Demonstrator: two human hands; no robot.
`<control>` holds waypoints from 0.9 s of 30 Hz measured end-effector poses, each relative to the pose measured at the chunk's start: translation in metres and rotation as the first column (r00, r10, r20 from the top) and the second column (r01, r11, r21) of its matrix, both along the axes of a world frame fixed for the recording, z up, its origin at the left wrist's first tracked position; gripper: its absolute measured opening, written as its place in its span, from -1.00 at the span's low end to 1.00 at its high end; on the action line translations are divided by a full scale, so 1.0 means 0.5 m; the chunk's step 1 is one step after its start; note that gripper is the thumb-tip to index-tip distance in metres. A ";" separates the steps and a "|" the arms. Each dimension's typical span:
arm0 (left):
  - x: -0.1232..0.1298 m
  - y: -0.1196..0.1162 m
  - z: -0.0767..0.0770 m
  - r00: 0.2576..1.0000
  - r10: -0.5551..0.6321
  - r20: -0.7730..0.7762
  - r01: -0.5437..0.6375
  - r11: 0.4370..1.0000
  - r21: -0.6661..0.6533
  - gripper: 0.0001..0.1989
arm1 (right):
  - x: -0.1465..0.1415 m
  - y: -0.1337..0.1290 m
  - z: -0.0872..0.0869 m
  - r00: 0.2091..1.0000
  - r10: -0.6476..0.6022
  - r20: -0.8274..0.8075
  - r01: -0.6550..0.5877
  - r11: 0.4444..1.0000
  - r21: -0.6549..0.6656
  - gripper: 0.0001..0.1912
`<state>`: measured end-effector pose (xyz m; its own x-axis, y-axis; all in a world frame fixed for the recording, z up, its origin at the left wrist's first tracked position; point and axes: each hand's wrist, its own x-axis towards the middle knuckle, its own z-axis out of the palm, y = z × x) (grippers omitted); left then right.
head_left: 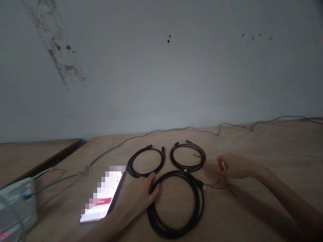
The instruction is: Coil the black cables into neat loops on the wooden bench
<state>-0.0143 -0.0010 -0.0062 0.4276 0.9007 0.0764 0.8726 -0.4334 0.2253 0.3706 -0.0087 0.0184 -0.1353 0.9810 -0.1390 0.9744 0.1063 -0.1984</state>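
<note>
A large coil of black USB cable (174,232) lies nearest me on the table, its metal-tipped plug (202,185) pointing right. My left hand (141,191) is closed at the coil's left side, thumb and fingers around the cable. My right hand (232,165) is raised over the table to the right of the coils, its fingers curled into a pinch; whether anything is between them is hidden. Below it lie thin dark twist ties (225,185). Behind are two smaller black cable coils, a left one (129,168) and a right one (204,158) with a small tie at its inside edge.
A lit phone (103,201), partly blurred out, lies left of my left hand. A white box (17,205) with plugged-in cables stands at the left edge. One grey cable (156,131) runs along the back of the wooden table (277,151), before a marked wall (202,77).
</note>
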 end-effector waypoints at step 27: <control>0.004 -0.004 0.008 1.000 0.007 0.004 -0.007 1.000 -0.024 -0.76 | -0.027 0.021 -0.020 0.630 0.007 -0.777 -0.032 0.999 -0.017 -0.71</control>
